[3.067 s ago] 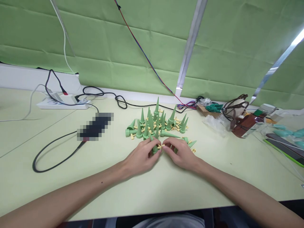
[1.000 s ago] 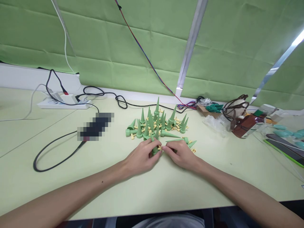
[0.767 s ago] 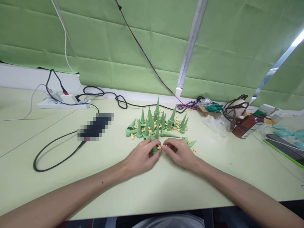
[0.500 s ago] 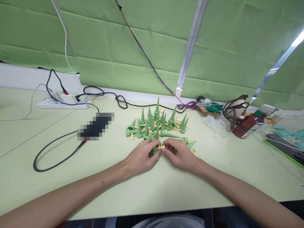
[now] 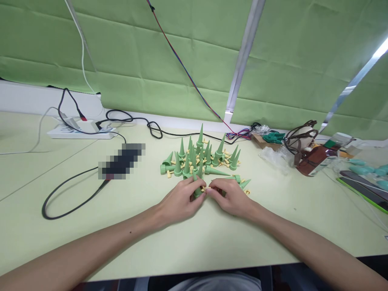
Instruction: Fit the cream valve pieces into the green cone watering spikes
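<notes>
My left hand (image 5: 185, 198) is wrapped round a green plant watering spike (image 5: 197, 190), whose pointed end shows above the fingers. Out of its side, toward the right, sticks a small yellow valve (image 5: 204, 188). My right hand (image 5: 228, 195) pinches the outer end of that valve between thumb and forefinger, so this end is mostly hidden. Just beyond both hands is a cluster of similar green spikes (image 5: 178, 166), some upright and some lying down, with loose yellow valves (image 5: 224, 161) among them.
On the left lie a blurred dark device (image 5: 121, 161) with a black cable and a white power strip (image 5: 81, 132). At the right are a brown bottle (image 5: 317, 161), clear plastic wrap (image 5: 275, 158), a small cardboard box (image 5: 263, 142) and a green-edged phone (image 5: 363, 188). Green sheeting (image 5: 169, 52) covers the wall behind.
My right fingertips have turned slightly on the yellow valve and now cover more of it. The left hand, the spike and the cluster stay nearly where they were.
</notes>
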Tool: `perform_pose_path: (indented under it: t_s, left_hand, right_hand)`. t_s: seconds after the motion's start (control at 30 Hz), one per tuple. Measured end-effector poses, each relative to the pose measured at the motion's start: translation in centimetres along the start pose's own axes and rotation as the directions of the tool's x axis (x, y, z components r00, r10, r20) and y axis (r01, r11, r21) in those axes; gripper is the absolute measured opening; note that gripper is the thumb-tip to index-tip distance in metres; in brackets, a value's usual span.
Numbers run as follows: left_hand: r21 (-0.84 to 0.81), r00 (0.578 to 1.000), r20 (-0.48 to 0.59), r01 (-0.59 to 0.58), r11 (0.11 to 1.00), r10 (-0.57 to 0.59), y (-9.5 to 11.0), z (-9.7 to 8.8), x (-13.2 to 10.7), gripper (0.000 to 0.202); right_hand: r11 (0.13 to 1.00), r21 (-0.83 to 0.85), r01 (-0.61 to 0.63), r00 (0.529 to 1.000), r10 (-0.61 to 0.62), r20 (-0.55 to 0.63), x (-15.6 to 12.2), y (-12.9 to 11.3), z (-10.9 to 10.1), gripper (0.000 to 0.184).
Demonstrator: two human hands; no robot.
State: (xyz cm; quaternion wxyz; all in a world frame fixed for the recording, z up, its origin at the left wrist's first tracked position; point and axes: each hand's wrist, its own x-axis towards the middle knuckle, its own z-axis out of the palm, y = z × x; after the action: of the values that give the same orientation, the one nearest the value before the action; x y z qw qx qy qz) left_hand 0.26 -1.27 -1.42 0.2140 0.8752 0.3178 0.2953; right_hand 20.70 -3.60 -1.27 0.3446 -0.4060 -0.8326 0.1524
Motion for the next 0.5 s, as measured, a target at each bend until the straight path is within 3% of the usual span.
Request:
perform_pose_path:
  t_s: [0.27, 0.5]
  left_hand:
    - [-0.014, 1.0, 0.02, -0.011, 1.0, 0.012, 0.15, -0.07, 0.03, 0.015]
    - [-0.026, 1.0, -0.002, 0.027, 0.999, -0.027, -0.02, 0.08, -0.1, 0.016]
  right_hand:
    - [0.999, 0.002, -0.043, 0.999, 0.043, 0.011, 0.08, 0.08, 0.08, 0.043]
    - [0.996, 0.083, -0.036, 0.998, 0.039, -0.046, -0.05, 0.21, 0.18, 0.016]
